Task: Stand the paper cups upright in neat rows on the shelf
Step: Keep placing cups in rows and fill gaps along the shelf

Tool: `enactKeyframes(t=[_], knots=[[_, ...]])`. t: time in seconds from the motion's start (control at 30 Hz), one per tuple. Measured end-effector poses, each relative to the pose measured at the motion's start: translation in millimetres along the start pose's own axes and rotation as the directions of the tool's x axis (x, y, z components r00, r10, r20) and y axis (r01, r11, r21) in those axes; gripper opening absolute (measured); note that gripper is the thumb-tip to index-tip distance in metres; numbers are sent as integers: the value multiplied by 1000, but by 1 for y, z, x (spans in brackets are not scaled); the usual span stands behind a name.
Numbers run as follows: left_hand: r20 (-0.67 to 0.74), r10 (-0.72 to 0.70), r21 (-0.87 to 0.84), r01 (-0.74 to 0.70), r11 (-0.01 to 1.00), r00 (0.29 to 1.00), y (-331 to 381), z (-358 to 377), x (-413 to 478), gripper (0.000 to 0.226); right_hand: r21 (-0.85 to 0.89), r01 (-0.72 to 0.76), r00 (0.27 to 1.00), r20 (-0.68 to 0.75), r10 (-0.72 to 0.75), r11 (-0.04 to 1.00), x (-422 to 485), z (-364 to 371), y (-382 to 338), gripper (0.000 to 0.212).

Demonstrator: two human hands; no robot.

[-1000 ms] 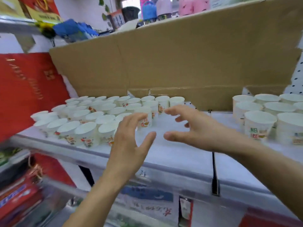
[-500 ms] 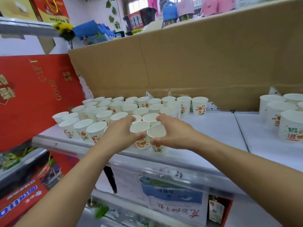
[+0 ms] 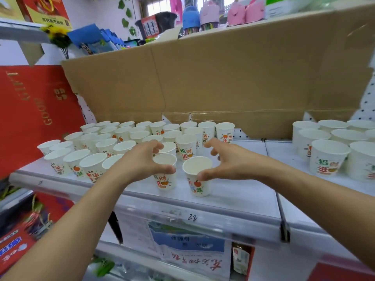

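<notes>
Both hands have loosened their grip: left hand point(image 3: 146, 165) and right hand point(image 3: 225, 165) spread wide, thumbs touching the left paper cup point(image 3: 165, 182) and right paper cup point(image 3: 198, 187), upright near the front edge of the shelf point(image 3: 239, 191).

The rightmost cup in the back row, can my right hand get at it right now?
Probably yes: the right hand is open, and only bare shelf lies between it and that cup.

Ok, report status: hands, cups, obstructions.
Left hand cupped round front-left cup, right hand round front-right cup, thumbs touching, grip unclear. Both cups upright near shelf edge. Other cups crowd close behind.
</notes>
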State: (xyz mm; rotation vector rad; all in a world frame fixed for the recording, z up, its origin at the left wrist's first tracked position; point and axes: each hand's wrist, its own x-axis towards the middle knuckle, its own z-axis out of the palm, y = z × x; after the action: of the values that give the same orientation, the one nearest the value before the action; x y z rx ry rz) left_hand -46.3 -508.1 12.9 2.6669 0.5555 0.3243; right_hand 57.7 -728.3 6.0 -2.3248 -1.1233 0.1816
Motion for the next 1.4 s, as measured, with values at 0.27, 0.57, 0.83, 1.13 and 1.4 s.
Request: enactKeyframes(t=[0.27, 0.57, 0.83, 1.13, 1.4], knots=[[80, 15, 22, -17, 1000, 997, 18, 1, 4, 67, -78, 122, 991, -39, -125, 989, 5, 7, -15, 84], [35, 155, -12, -155, 988, 987, 96, 34, -15, 61, -152, 21, 983, -177, -48, 988, -76, -74, 45, 79], [62, 468, -173, -453, 875, 881, 257, 111, -35, 67, -224, -334, 926, -261, 274, 915, -181, -154, 136, 80], [36, 465, -28, -464, 885, 885, 301, 151, -33, 82, -380, -382, 918, -263, 297, 843, -185, -150, 172, 77], [0, 423, -22, -423, 906, 906, 304, 154, -35, 81, -430, -375, 921, -275, 276, 821, -184, -151, 177, 76]])
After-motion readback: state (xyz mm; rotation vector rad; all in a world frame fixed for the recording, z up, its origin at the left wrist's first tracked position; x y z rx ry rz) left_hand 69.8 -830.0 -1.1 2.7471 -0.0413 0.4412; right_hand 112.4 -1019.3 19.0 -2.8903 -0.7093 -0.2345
